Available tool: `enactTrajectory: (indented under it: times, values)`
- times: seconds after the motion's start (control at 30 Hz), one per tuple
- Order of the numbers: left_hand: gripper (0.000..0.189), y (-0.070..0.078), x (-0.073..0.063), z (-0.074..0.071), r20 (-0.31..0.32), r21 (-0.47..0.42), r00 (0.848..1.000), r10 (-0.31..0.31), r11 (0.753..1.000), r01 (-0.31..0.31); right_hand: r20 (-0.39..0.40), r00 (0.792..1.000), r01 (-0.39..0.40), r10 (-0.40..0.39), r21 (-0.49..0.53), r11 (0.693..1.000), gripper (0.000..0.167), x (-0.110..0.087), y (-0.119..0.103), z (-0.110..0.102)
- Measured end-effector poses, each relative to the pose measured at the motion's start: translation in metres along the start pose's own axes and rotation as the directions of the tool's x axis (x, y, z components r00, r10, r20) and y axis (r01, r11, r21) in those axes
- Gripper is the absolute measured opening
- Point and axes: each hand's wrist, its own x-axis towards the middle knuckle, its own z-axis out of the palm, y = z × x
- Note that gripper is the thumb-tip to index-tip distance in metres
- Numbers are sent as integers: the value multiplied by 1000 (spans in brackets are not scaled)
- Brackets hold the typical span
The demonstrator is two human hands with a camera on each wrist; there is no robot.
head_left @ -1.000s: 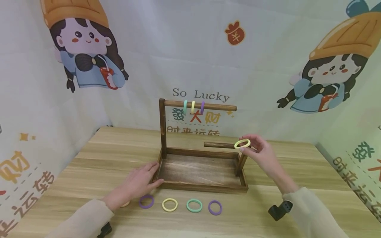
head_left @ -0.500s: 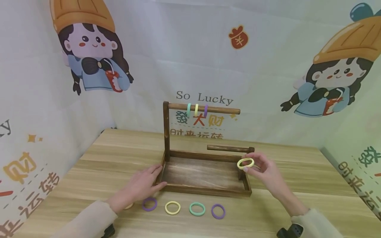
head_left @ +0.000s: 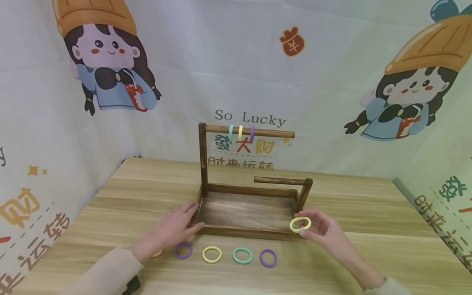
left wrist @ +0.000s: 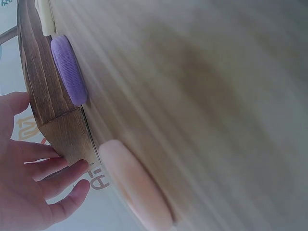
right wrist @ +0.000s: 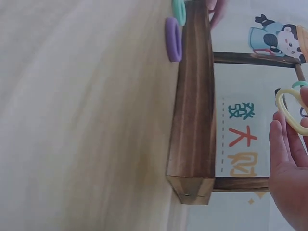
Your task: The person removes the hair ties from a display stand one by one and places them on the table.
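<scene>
My right hand pinches a yellow hair tie between thumb and fingers, beside the front right corner of a dark wooden stand. My left hand rests on the stand's left end, thumb toward the front wall, fingers loosely extended. From the upper bar hang a teal, a yellow and a purple hair tie; the lower bar carries none. Along the front lie a purple, a yellow, a teal and another purple hair tie. A peach one is mostly hidden under my left wrist in the head view.
The stand has a shallow tray base with a tall post at the left and a shorter post at the right. Behind the wooden table hangs a printed cloth with cartoon figures and lettering.
My right hand has come down and toward me from the lower bar, still pinching the yellow hair tie. My left hand stays on the stand. The head view shifts slightly.
</scene>
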Motion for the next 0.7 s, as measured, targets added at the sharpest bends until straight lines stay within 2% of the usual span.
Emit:
enactTrajectory:
  times: [0.23, 0.53, 0.7]
  values:
    - [64, 0, 0, 0, 18, -9, 1000, -12, 1000, 12, 39, 998, -49, 48, 10, 999, 37, -10, 11, 3]
    - [64, 2, 1, -3, 22, -14, 1000, -18, 1000, 19, 159, 986, -60, 59, 6, 998, 36, -17, 24, 3]
    - [63, 2, 0, -3, 21, -6, 1000, -16, 1000, 16, 184, 976, -109, 117, -55, 993, 37, -20, 26, 1]
